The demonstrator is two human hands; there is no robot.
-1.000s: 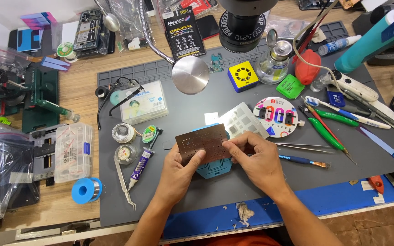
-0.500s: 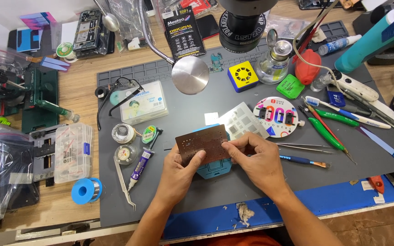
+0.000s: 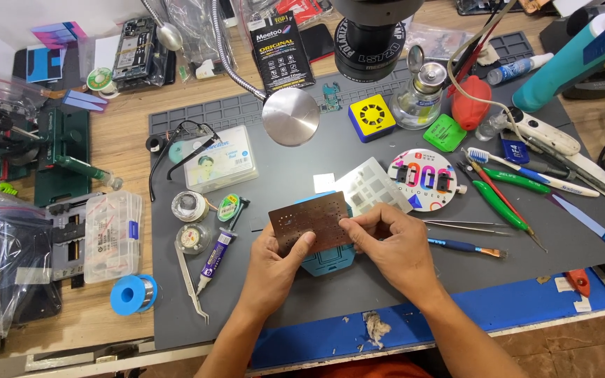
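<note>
Covering most of the wooden tabletop (image 3: 117,133), one grey rubbery mat (image 3: 386,280) with moulded pockets lies under both hands. One thin brown metal stencil (image 3: 309,220), rectangular and dotted with tiny holes, sits above a blue holder (image 3: 327,260); left hand (image 3: 271,269) and right hand (image 3: 393,245) have fingers pinching its lower and right edges. One blue solder spool (image 3: 133,294), two round tins (image 3: 190,222), two green-handled tools (image 3: 502,199) lie around.

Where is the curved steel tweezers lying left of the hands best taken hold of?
Take the tweezers at the wider upper shank near the round tin, coming from above. They lie flat on the grey mat, tips pointing toward the near edge, so a pinch across both flat blades likely suits best.
</note>
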